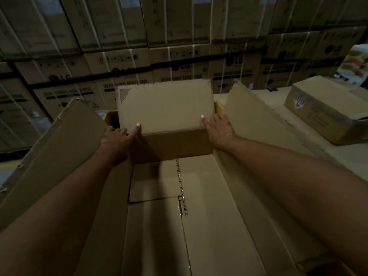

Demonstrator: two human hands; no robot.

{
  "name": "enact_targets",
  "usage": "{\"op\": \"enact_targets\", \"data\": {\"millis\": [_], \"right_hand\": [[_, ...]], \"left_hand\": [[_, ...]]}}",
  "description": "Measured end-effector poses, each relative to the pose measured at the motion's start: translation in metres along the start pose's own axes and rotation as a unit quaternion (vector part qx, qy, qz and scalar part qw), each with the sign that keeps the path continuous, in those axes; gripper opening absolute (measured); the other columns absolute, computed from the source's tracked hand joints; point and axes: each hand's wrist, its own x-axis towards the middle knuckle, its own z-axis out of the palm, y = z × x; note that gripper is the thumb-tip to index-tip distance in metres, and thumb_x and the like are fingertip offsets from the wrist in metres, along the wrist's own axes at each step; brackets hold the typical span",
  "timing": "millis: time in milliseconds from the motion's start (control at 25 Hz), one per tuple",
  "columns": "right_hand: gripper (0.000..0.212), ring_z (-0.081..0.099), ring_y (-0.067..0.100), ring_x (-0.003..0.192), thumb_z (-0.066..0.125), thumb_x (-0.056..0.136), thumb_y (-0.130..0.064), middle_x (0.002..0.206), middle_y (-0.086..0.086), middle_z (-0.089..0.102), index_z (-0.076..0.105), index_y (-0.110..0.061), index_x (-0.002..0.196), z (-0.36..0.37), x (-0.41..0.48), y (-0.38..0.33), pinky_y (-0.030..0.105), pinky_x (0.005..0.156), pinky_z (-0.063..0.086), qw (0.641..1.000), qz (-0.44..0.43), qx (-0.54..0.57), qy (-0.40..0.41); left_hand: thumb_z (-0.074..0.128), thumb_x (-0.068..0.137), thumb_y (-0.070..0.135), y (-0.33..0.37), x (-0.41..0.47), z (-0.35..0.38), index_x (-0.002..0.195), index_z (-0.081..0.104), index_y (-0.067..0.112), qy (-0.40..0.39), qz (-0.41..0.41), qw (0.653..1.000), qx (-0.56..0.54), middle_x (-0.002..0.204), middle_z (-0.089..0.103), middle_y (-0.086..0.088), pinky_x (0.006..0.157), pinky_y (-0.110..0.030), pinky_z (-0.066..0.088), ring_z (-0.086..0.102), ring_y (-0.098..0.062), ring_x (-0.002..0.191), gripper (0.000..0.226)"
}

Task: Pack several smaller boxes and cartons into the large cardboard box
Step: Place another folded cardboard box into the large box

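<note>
Where two forearms reach in from the lower corners of the frame, one large cardboard box (209,226) lies open beneath them, its taped floor showing and its two side flaps standing out at left and right; its near end is cut off by the bottom edge. At its far end, in mid-frame, sits one smaller box (165,116), lower edge down at the floor. The left hand (117,137) grips its left side, thumb laid on top, fingers curled; the right hand (219,130) clasps its right side, thumb on top, fingers partly hidden by the flap. At right, one printed carton (326,114) rests on a table (278,92). Beyond, stacked washing-machine cartons (179,72) fill the upper frame, too blurred to count.
</note>
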Motion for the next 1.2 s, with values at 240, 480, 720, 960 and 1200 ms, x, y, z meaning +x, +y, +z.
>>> {"op": "enact_targets", "data": {"millis": [240, 480, 720, 960, 1200], "right_hand": [[0.039, 0.051, 0.027, 0.117, 0.058, 0.096, -0.04, 0.127, 0.009, 0.058, 0.063, -0.019, 0.128, -0.06, -0.049, 0.002, 0.043, 0.097, 0.044, 0.992, -0.067, 0.086, 0.068], [0.032, 0.058, 0.022, 0.104, 0.062, 0.097, -0.039, 0.111, 0.002, 0.063, 0.063, -0.018, 0.122, -0.107, -0.123, 0.021, 0.041, 0.092, 0.05, 0.983, -0.122, 0.105, -0.084], [0.043, 0.031, 0.035, 0.148, 0.064, 0.095, -0.033, 0.151, 0.009, 0.048, 0.058, -0.024, 0.137, -0.1, -0.218, 0.048, 0.07, 0.12, 0.01, 0.987, -0.029, -0.089, -0.131], [0.043, 0.052, 0.022, 0.131, 0.063, 0.095, -0.039, 0.14, 0.0, 0.059, 0.061, -0.027, 0.136, -0.118, -0.286, 0.054, 0.047, 0.114, 0.041, 0.983, -0.089, 0.161, 0.003], [0.041, 0.059, 0.021, 0.118, 0.062, 0.095, -0.05, 0.127, -0.002, 0.065, 0.065, -0.026, 0.129, -0.149, -0.352, 0.043, 0.045, 0.102, 0.05, 0.968, -0.091, 0.22, 0.073]], "left_hand": [[0.071, 0.09, 0.046, 0.004, -0.016, -0.052, 0.146, 0.048, 0.025, -0.12, 0.012, 0.987, -0.104, 0.137, 0.059, -0.005, 0.103, -0.045, 0.048, 0.058, -0.025, 0.123, 0.064], [0.068, 0.091, 0.055, 0.022, -0.066, -0.1, 0.153, 0.042, 0.022, -0.134, 0.046, 0.972, -0.189, 0.151, 0.048, -0.006, 0.11, -0.046, 0.042, 0.048, -0.028, 0.136, 0.074], [0.068, 0.089, 0.056, 0.018, -0.144, -0.109, 0.134, 0.062, 0.017, -0.15, 0.073, 0.968, -0.188, 0.137, 0.06, -0.005, 0.105, -0.043, 0.048, 0.058, -0.025, 0.122, 0.06], [0.065, 0.092, 0.055, 0.034, -0.229, -0.131, 0.136, 0.056, 0.022, -0.05, 0.088, 0.974, -0.205, 0.13, 0.062, -0.002, 0.092, -0.038, 0.05, 0.058, -0.021, 0.11, 0.055], [0.062, 0.095, 0.054, 0.075, -0.294, -0.178, 0.151, 0.043, 0.025, -0.017, 0.181, 0.942, -0.281, 0.147, 0.056, 0.002, 0.108, -0.046, 0.047, 0.053, -0.02, 0.133, 0.066]]}}
